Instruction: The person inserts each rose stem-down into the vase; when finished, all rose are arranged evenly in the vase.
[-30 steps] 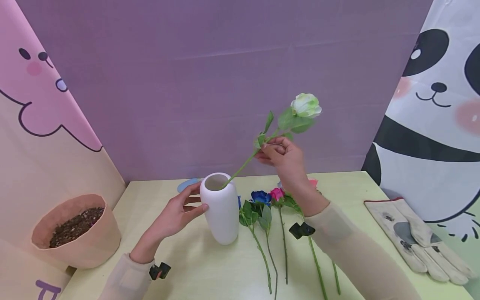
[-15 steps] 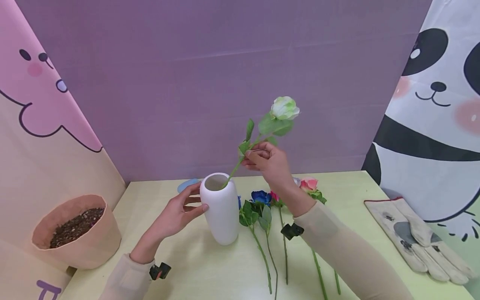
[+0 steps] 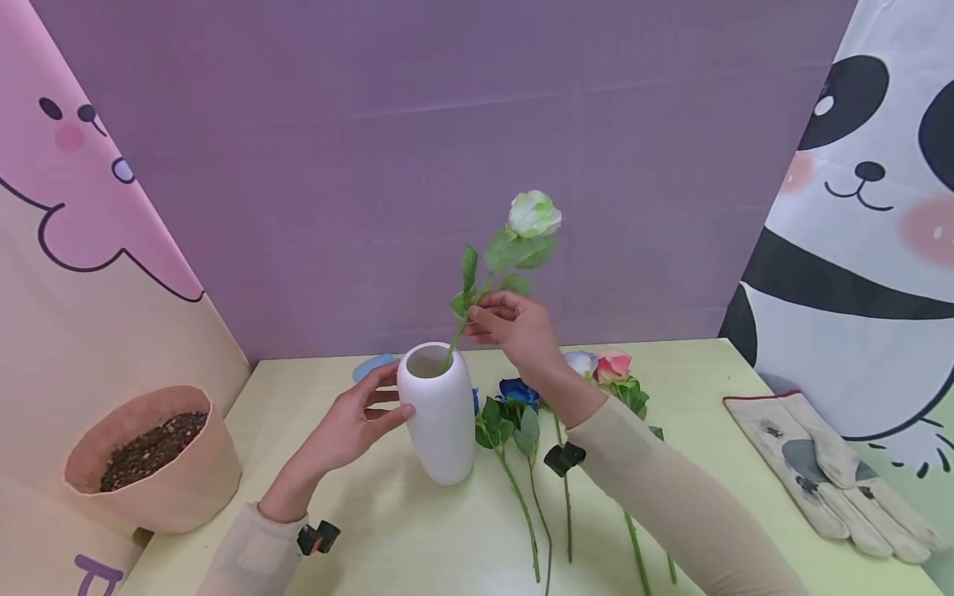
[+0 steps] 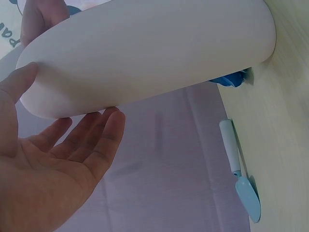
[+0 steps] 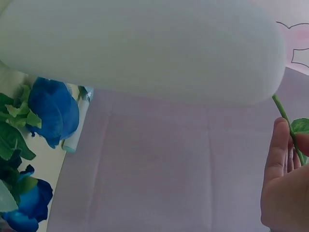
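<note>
A white vase (image 3: pixel 438 434) stands upright on the table. My left hand (image 3: pixel 346 426) holds it near the top, thumb on the front and fingers on the left side, as the left wrist view also shows. Above and to the right, my right hand (image 3: pixel 520 338) pinches the green stem of a white-green rose (image 3: pixel 534 215) between thumb and fingers. The stem's lower end is inside the vase's mouth, and the rose leans to the right. Its tip is hidden by the vase wall. In the right wrist view the stem (image 5: pixel 281 108) passes over the rim.
Several roses lie right of the vase, among them a blue rose (image 3: pixel 517 391) and a pink rose (image 3: pixel 614 367), partly covered by the right arm. Gloves (image 3: pixel 827 476) lie at the right edge. A pot of soil (image 3: pixel 224 472) stands left. A light-blue trowel (image 4: pixel 231 145) lies behind the vase.
My right hand has moved left and slightly down with the white-green rose, whose stem now stands steeper in the vase. The left hand and the vase have stayed put.
</note>
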Demonstrator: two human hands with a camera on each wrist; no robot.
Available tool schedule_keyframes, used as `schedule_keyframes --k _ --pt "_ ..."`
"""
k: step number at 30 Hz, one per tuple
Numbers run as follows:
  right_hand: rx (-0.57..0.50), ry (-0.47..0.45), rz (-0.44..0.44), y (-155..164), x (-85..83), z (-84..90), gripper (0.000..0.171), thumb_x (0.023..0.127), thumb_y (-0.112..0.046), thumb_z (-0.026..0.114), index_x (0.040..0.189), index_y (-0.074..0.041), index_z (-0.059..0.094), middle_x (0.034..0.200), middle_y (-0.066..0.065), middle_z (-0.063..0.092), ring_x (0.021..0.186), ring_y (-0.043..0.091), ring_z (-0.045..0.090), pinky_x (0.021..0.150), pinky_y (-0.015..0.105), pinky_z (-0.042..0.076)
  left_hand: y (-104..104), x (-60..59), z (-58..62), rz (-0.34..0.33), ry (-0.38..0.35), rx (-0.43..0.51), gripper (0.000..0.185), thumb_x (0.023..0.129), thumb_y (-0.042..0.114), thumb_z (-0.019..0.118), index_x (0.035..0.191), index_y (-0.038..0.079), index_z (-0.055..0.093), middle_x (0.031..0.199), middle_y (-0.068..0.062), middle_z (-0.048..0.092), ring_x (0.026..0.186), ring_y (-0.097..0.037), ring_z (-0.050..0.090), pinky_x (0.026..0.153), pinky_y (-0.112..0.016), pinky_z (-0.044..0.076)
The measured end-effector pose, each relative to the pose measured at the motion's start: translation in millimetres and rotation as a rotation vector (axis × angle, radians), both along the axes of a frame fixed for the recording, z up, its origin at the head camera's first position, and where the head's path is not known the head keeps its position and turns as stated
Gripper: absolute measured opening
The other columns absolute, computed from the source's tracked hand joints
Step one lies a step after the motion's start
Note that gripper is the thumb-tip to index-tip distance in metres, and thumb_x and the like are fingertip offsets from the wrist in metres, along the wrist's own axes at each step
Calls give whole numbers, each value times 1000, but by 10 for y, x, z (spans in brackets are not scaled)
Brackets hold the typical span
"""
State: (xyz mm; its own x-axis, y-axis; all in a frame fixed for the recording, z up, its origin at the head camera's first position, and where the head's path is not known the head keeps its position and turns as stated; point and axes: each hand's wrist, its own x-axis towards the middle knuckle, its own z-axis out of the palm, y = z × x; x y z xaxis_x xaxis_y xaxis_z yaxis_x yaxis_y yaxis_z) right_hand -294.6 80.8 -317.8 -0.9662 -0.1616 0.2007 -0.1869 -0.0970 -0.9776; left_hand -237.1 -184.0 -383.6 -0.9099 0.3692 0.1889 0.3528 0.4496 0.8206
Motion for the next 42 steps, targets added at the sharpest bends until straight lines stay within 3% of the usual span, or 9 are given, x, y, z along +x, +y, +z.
schedule_keyframes --k 4,11,16,24,31,36,42 --pt "28 -8 -11 -58 1 -3 23 95 -15 69 111 0 64 97 6 73 85 17 74 94 50 58 0 -6 -2 0 0 3 69 94 39 70 152 27 36 146 -6 51 129 -34 58 102 -44 55" --pt "155 -10 -25 -143 -5 -36 24 94 -23 70 111 -6 66 107 10 73 97 22 71 87 40 62 -2 -8 -4 -2 -2 1 70 94 39 70 153 26 35 146 -6 50 130 -36 57 103 -48 54" --pt "231 1 -15 -201 -15 -74 22 94 -25 69 109 -9 69 112 9 72 108 25 67 89 38 60 -7 -7 -14 -2 -1 -4 70 94 39 69 153 26 35 147 -7 50 130 -36 57 103 -49 54" --pt "281 18 16 -281 -9 -118 19 94 -22 70 108 -9 70 113 7 72 108 21 66 88 36 56 -3 -1 -6 -1 -6 -3 70 94 40 69 153 27 35 147 -7 50 130 -37 57 103 -47 54" --pt "356 9 23 -322 -6 -148 17 94 -25 71 107 -14 72 111 1 73 108 20 65 100 40 53 -3 3 -5 -4 -4 -2 69 94 40 69 153 27 34 148 -7 49 130 -36 57 103 -48 54" --pt "380 -11 43 -337 -2 -157 17 95 -25 70 108 -15 73 111 2 72 106 19 65 99 38 55 -8 4 -3 -3 -5 -4 70 94 41 68 153 27 34 148 -7 49 130 -36 56 103 -47 54" --pt "391 -18 81 -295 0 -150 23 95 -27 69 114 -15 73 118 2 71 114 21 63 104 42 51 -14 -1 -7 0 -8 -9 71 94 43 68 153 28 34 148 -7 49 130 -36 56 103 -48 54"
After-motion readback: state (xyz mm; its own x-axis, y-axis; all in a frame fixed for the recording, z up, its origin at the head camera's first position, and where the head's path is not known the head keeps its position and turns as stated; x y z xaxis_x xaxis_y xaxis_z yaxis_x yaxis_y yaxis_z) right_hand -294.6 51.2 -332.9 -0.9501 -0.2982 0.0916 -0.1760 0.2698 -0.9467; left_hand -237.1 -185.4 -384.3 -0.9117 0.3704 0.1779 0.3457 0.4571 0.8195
